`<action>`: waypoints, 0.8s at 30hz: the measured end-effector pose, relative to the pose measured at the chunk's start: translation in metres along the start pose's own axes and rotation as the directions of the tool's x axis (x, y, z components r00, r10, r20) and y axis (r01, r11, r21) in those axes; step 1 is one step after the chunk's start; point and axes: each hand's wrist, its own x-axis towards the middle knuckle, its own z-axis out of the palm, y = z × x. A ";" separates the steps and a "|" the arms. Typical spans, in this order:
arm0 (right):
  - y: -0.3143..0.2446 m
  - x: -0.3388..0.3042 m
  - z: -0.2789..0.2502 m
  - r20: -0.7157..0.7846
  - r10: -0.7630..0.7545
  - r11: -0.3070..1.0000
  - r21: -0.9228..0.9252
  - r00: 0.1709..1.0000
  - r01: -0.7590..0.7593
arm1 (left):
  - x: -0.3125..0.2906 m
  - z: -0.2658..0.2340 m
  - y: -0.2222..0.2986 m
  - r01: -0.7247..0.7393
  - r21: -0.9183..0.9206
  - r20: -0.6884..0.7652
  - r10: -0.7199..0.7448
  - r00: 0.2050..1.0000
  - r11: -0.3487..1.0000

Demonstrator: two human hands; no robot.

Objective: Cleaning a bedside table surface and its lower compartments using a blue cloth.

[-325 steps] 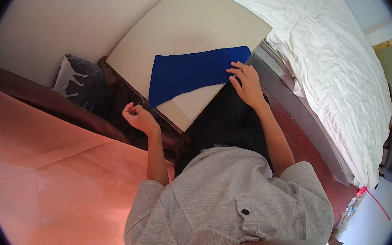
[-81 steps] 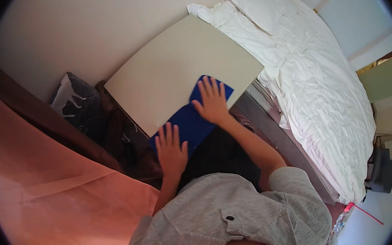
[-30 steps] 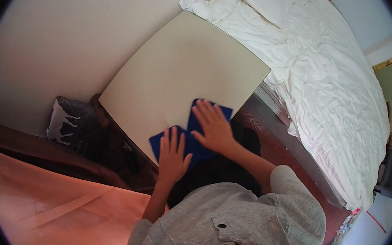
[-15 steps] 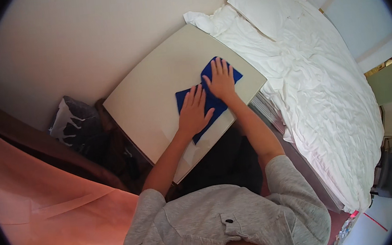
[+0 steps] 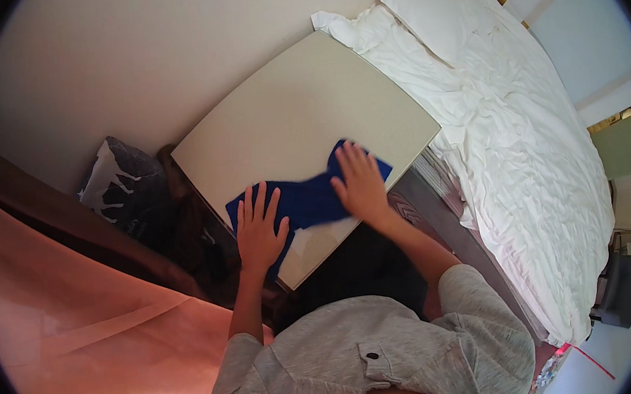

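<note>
A dark blue cloth (image 5: 308,201) lies spread along the near part of a beige tabletop (image 5: 286,124). My left hand (image 5: 260,229) presses flat on the cloth's left end, fingers spread, close to the table's left edge; a corner of the cloth hangs down beside that wrist. On the cloth's right end rests my right hand (image 5: 361,185), palm down with the fingers stretched out, near the table's right edge. Between the two hands the cloth is stretched into a band. Neither hand grips it.
A bed with rumpled white bedding (image 5: 507,140) and a pillow (image 5: 431,19) stands to the right. The wall (image 5: 128,63) runs behind the table. At the left are a dark bag with white marks (image 5: 128,184) and an orange-pink cloth (image 5: 76,319).
Both hands have moved nearer to me with the cloth, the left one also leftward. They are farther apart, and the cloth has spread wider between them.
</note>
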 end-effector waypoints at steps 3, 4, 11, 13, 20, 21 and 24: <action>0.040 0.033 0.006 -0.096 0.086 0.993 -0.077 0.992 -0.093 | 0.017 -0.001 0.000 -0.074 -0.028 0.027 0.075 0.997 0.997; 0.049 0.047 0.010 -0.091 0.086 0.993 -0.076 0.992 -0.093 | 0.024 0.001 0.000 -0.071 -0.030 0.032 0.072 0.997 0.997; 0.093 0.139 0.030 -0.078 0.156 0.975 -0.150 0.985 -0.166 | 0.079 0.020 0.014 -0.151 -0.051 -0.006 0.151 0.988 0.987; 0.104 0.161 0.033 -0.080 0.175 0.972 -0.142 0.981 -0.185 | 0.099 0.026 0.017 -0.151 -0.036 -0.043 0.149 0.988 0.988; 0.139 0.228 0.037 -0.037 0.210 0.963 -0.166 0.977 -0.213 | 0.166 0.047 0.029 -0.114 -0.019 -0.118 0.111 0.987 0.993; 0.140 0.234 0.040 -0.026 0.234 0.960 -0.154 0.972 -0.235 | 0.172 0.048 0.032 -0.102 -0.013 -0.133 0.099 0.986 0.995; 0.140 0.252 0.046 -0.031 0.263 0.954 -0.139 0.964 -0.265 | 0.183 0.052 0.040 -0.085 -0.011 -0.148 0.083 0.986 0.996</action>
